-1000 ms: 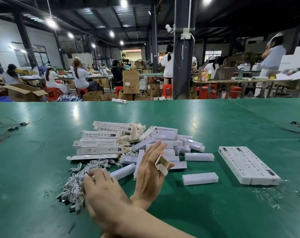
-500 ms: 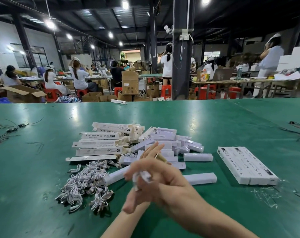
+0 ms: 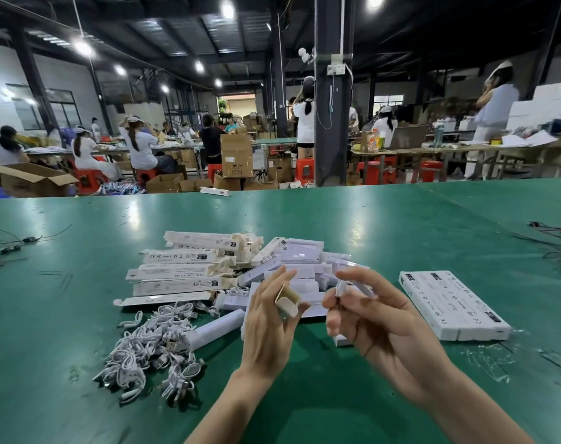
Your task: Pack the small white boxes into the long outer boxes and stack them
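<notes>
My left hand (image 3: 268,328) holds a long outer box (image 3: 287,302) end-on, its open beige mouth facing me. Just to its right, my right hand (image 3: 378,328) pinches a small white cable bundle (image 3: 345,288), blurred, close to the box's mouth. Behind the hands lies a heap of small white boxes (image 3: 305,262). One more small white box (image 3: 216,328) lies at the left of my left hand. Several flat, unfilled long outer boxes (image 3: 183,272) are piled at the left of the heap. Packed long boxes (image 3: 452,306) lie side by side in a flat block at the right.
A tangle of white cables (image 3: 147,354) lies on the green table (image 3: 369,225) at the front left. Thin dark wires lie at the table's left edge (image 3: 6,248) and right edge (image 3: 558,241). Scraps of clear film (image 3: 487,360) lie in front of the packed block. Workers sit at benches beyond.
My right hand has come from the cable tangle at the left, crossed over my left forearm and now sits right of the left hand with a white cable bundle. The left hand has barely moved.
</notes>
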`<state>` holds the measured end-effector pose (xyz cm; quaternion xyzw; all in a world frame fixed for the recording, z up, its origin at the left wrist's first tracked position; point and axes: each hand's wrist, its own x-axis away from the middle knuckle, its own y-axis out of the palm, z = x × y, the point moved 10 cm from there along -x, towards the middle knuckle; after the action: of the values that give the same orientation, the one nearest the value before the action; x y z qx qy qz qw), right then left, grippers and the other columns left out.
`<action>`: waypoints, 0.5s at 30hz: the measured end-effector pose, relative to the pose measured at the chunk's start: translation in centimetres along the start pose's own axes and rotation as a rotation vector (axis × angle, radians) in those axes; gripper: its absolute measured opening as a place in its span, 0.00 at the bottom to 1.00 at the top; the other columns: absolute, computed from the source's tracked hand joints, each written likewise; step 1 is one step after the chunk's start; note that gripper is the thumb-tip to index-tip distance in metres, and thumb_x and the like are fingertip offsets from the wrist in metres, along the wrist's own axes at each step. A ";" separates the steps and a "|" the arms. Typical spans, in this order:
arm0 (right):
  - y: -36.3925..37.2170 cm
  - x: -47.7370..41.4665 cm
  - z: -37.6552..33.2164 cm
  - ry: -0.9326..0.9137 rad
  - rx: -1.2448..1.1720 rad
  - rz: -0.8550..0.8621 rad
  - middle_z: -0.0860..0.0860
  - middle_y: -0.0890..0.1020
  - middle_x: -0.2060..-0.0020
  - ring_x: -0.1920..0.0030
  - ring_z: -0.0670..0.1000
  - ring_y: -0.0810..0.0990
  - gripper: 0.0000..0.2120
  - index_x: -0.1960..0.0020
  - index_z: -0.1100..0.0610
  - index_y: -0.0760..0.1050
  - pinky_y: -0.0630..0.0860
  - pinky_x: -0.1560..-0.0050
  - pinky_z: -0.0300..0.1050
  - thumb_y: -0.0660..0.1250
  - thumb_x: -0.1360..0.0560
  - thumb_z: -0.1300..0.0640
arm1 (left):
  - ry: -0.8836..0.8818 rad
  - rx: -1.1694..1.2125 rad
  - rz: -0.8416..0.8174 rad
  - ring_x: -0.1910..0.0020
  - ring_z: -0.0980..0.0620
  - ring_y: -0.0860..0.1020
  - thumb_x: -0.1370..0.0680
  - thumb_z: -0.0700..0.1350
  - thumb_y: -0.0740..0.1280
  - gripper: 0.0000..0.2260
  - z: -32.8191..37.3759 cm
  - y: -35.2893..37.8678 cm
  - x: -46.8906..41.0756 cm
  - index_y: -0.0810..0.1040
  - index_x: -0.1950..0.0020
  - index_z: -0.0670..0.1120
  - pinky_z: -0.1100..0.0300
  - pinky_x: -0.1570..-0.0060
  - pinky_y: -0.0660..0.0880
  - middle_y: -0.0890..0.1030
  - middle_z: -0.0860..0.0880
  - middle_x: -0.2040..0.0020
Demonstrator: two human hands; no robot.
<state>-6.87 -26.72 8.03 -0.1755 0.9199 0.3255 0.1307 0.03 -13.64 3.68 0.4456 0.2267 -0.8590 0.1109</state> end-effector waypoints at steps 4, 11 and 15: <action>-1.5 -1.1 -0.4 0.042 0.116 0.117 0.61 0.81 0.61 0.70 0.51 0.78 0.14 0.51 0.58 0.84 0.78 0.64 0.40 0.64 0.30 0.67 | 0.005 0.010 -0.012 0.31 0.48 0.71 0.23 0.51 0.67 0.24 0.1 -0.2 -0.1 0.60 0.32 0.64 0.43 0.36 0.71 0.74 0.48 0.32; -1.1 -2.5 -0.6 0.135 0.335 0.054 0.54 0.77 0.60 0.67 0.48 0.72 0.15 0.43 0.55 0.82 0.73 0.63 0.38 0.64 0.26 0.53 | 0.188 -0.019 -0.002 0.34 0.47 0.75 0.23 0.44 0.68 0.24 2.6 -0.3 -0.1 0.61 0.31 0.52 0.41 0.39 0.72 0.74 0.53 0.34; -0.1 -2.8 -1.4 -0.021 0.734 0.038 0.53 0.74 0.66 0.65 0.49 0.75 0.15 0.41 0.49 0.80 0.74 0.58 0.38 0.64 0.23 0.62 | 0.242 -0.034 -0.030 0.51 0.45 0.80 0.28 0.32 0.73 0.32 3.1 -0.2 0.2 0.61 0.32 0.52 0.45 0.45 0.75 0.74 0.59 0.41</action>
<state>-4.52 -27.01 10.01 -0.0964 0.9771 -0.0220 0.1882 -2.36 -15.01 5.09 0.5407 0.2596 -0.7964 0.0773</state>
